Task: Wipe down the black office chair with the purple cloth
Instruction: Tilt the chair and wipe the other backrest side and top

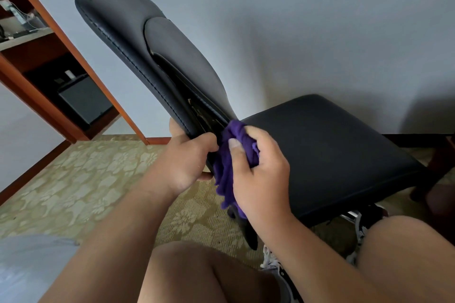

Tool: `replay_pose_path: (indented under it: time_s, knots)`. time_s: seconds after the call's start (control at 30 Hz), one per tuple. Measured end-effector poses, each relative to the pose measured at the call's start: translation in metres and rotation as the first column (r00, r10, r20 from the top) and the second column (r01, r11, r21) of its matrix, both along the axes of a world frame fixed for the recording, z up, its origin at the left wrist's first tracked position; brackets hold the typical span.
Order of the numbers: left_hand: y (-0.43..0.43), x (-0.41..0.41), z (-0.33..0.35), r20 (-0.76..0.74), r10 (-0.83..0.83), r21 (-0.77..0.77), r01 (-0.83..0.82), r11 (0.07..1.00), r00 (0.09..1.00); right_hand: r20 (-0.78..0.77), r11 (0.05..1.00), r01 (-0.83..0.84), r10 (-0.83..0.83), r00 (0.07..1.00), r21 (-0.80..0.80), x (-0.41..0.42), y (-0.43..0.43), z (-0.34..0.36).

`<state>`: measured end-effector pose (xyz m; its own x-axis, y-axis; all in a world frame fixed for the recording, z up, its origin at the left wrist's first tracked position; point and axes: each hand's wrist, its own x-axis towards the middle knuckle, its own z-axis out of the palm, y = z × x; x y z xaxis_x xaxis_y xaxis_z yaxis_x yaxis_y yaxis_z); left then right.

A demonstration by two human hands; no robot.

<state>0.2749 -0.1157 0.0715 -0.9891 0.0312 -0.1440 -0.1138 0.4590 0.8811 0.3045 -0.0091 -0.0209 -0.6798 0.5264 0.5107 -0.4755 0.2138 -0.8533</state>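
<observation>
Your left hand [187, 157] grips the black office chair [320, 150] backrest base, right hand [261, 170] clutching the purple cloth [225, 167] there; next, sweep up the back

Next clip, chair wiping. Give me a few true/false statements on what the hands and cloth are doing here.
1. The right hand holds the purple cloth bunched up. True.
2. The left hand hangs free. False: it grips the lower edge of the backrest.
3. The cloth is at the backrest's top. False: it sits low, where backrest meets seat.
4. The floor is patterned carpet. True.
</observation>
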Motion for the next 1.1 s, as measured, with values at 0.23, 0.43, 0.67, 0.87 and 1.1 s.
replay_pose_path:
  time_s: [0.23, 0.43, 0.67, 0.87, 1.1]
  knots:
    - [0.010, 0.007, 0.000, -0.031, 0.001, -0.031, -0.002, 1.000, 1.000, 0.042, 0.967, 0.123, -0.135, 0.990, 0.224, -0.003, 0.008, -0.056]
    - [0.012, 0.008, 0.000, -0.036, 0.027, -0.020, -0.027, 0.999, 0.999, 0.167, 0.995, 0.055, -0.068, 0.984, 0.080, -0.001, 0.009, -0.048]
    - [0.013, 0.008, 0.001, -0.031, 0.001, 0.013, 0.000, 1.000, 1.000, 0.062, 0.997, -0.007, 0.002, 0.998, 0.083, -0.011, 0.001, 0.022]
    - [0.009, 0.009, 0.001, -0.027, -0.011, -0.034, 0.010, 0.999, 1.000, 0.131, 0.986, 0.061, -0.082, 0.988, 0.152, -0.006, 0.010, -0.010]
    - [0.007, 0.009, 0.000, -0.050, -0.014, -0.028, 0.013, 1.000, 0.999, 0.273, 0.998, 0.038, -0.021, 0.962, -0.054, 0.000, 0.012, -0.056]
